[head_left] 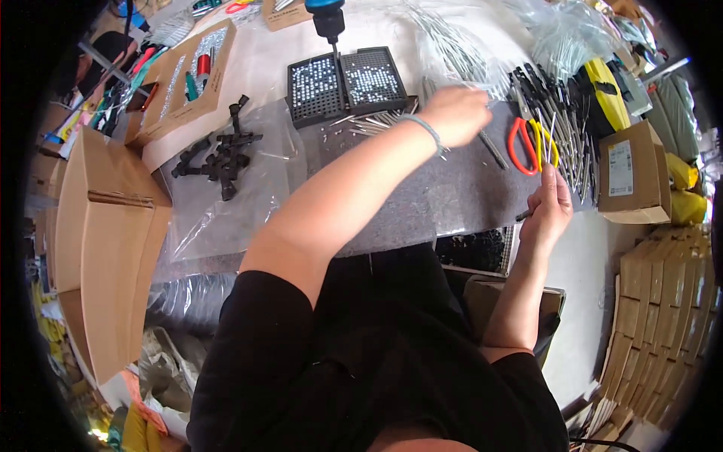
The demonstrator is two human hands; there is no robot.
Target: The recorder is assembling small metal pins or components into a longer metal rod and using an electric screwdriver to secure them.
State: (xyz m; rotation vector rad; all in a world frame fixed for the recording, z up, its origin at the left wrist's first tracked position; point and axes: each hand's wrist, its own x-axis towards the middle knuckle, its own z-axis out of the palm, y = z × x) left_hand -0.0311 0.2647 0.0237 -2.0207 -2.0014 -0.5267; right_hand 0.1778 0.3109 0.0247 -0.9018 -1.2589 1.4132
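My left hand, a bracelet round its wrist, reaches across the table beside a clear bag of thin metal rods. Its fingers are curled together; what they hold, if anything, is hidden. A grey rod lies just below it. My right hand is closed on slender metal rods that point upward, and a dark end shows under its fingers. Just beyond that hand lie scissors with red and yellow handles. Several metal rods with black parts are heaped to their right.
An electric screwdriver hangs over a black perforated tray holding small silver pieces. Black jointed parts lie on clear plastic at left. Cardboard boxes stand at left, another box at right, with stacked cartons below.
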